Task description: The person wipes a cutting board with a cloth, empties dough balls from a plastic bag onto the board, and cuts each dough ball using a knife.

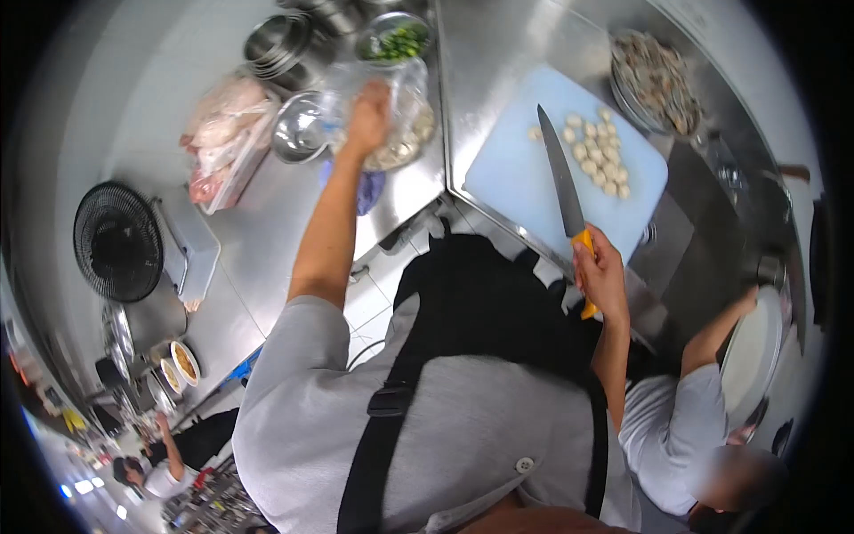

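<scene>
My right hand (600,267) is closed round the yellow handle of a large knife (561,178), whose blade lies over a pale blue cutting board (507,169). Several small whitish round pieces (600,153) are grouped on the board to the right of the blade. My left hand (369,116) is blurred and reaches to a clear plastic bag (407,98) on the left counter; its fingers cannot be made out. Pale pieces (400,153) show in or under the bag, beside a blue cloth (369,191).
A metal bowl (301,127), a bowl of chopped greens (396,40) and a tub of raw meat (222,147) surround the bag. A bowl of shrimp (656,84) stands right of the board. A co-worker (680,427) holds a large white tray (754,351) at lower right.
</scene>
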Motion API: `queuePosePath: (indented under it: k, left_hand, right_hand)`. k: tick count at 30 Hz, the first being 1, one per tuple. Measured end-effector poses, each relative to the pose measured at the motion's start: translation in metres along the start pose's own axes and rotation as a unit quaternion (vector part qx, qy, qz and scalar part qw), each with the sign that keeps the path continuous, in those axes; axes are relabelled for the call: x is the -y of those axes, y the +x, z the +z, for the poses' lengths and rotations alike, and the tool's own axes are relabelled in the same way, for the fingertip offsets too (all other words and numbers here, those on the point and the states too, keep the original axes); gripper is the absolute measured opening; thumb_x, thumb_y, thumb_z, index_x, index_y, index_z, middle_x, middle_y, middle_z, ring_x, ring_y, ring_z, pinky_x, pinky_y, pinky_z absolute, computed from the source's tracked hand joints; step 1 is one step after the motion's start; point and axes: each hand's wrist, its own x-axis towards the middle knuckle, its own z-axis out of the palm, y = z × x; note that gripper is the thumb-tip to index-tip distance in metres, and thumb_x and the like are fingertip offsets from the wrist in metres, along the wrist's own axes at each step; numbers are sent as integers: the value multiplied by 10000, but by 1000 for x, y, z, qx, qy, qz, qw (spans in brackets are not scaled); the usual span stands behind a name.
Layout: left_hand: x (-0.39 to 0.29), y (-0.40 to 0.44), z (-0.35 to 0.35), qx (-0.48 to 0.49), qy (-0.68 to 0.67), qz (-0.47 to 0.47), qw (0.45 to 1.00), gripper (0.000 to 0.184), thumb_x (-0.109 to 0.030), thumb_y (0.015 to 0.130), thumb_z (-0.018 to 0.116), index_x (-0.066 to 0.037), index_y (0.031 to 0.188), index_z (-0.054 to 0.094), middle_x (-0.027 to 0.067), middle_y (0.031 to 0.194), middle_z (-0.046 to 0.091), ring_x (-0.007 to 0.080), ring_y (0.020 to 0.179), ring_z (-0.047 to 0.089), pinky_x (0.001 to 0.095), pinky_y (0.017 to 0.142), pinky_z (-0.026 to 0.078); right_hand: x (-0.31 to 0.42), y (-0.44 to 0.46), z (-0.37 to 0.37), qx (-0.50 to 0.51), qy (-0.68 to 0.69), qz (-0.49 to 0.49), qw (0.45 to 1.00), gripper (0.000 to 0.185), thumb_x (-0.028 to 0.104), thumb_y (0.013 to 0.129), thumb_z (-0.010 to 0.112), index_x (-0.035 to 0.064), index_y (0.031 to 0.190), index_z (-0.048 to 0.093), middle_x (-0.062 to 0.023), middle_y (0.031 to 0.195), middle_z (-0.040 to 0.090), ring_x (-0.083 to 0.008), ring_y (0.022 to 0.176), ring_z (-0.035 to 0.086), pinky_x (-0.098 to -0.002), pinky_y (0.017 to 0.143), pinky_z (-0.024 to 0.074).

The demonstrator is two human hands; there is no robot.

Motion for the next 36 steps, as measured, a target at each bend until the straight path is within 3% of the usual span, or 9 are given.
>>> queuePosePath:
  k: [2, 6, 11, 19, 23, 25, 28, 31, 36]
  left_hand:
    - [-41, 21, -36, -15, -51, -165, 985, 169, -48, 975, 614, -7, 1090, 731, 196, 1089, 724, 351, 976, 716, 445, 877, 574]
    - [-144, 42, -20, -171, -40, -72, 982, 132, -79, 947, 715, -33, 1066, 749, 173, 991, 749, 259, 790, 714, 392, 679, 561]
    - [-218, 15, 118, 81, 6, -2, 997, 363, -311, 873, 829, -115, 1175, 788, 218, 1333, 629, 409, 1241, 581, 482, 1067, 484]
    - [-172, 21, 137, -32, -76, -88, 993, 263, -87, 890, 768, -63, 1152, 757, 197, 1108, 677, 366, 955, 662, 472, 864, 549]
    - [-157, 34, 21, -285, -47, -74, 955, 254, -85, 936, 727, -13, 1179, 727, 116, 946, 697, 254, 838, 668, 387, 745, 557]
    - [-111, 36, -20, -283, -82, -217, 931, 340, -95, 922, 744, -23, 1254, 732, 105, 1069, 728, 228, 874, 675, 365, 762, 556]
    - [-34, 29, -47, 144, -65, -305, 939, 491, -155, 858, 837, -55, 1327, 730, 178, 1331, 701, 279, 1063, 710, 367, 904, 564]
    - [-38, 27, -75, 197, -23, -132, 971, 661, -307, 754, 917, -129, 1363, 731, 241, 1481, 617, 368, 1313, 637, 390, 1119, 498]
    - [-65, 33, -104, 137, 241, -155, 948, 542, -276, 788, 901, -100, 1281, 760, 267, 1492, 597, 410, 1360, 596, 485, 1169, 448]
  right_hand:
    - [-14, -7, -6, -40, -21, 17, 999, 482, 134, 1064, 652, -15, 1508, 536, 16, 765, 565, -40, 542, 479, -226, 479, 400]
    - [-45, -10, -15, -46, -11, 15, 999, 495, 157, 1067, 659, 1, 1518, 525, 8, 798, 598, -49, 533, 503, -221, 480, 413]
    - [-34, -14, -14, -63, 20, 11, 998, 479, 136, 1062, 662, -12, 1501, 541, 1, 802, 599, -49, 536, 497, -224, 485, 414]
    - [-45, -8, -13, -61, 34, -2, 998, 457, 120, 1066, 653, -12, 1492, 555, 0, 801, 592, -43, 532, 487, -218, 479, 403]
    - [-57, -3, -13, -61, 24, -12, 998, 453, 117, 1069, 641, -18, 1492, 552, -2, 806, 602, -38, 535, 489, -216, 478, 405]
    - [-50, -3, -11, -58, 25, -5, 998, 454, 108, 1065, 642, -21, 1491, 553, -2, 809, 604, -40, 536, 491, -215, 483, 408]
    - [-46, 2, -8, -47, 27, -3, 999, 455, 109, 1062, 646, -22, 1488, 556, 2, 810, 599, -41, 540, 491, -217, 488, 412]
    - [-43, 2, -6, -43, 1, -7, 999, 445, 112, 1063, 648, -18, 1480, 564, 11, 809, 589, -40, 553, 489, -222, 496, 416]
    - [-81, 11, -12, -79, -107, -67, 989, 404, 118, 1056, 661, -3, 1437, 604, 10, 848, 610, -31, 597, 476, -234, 524, 414]
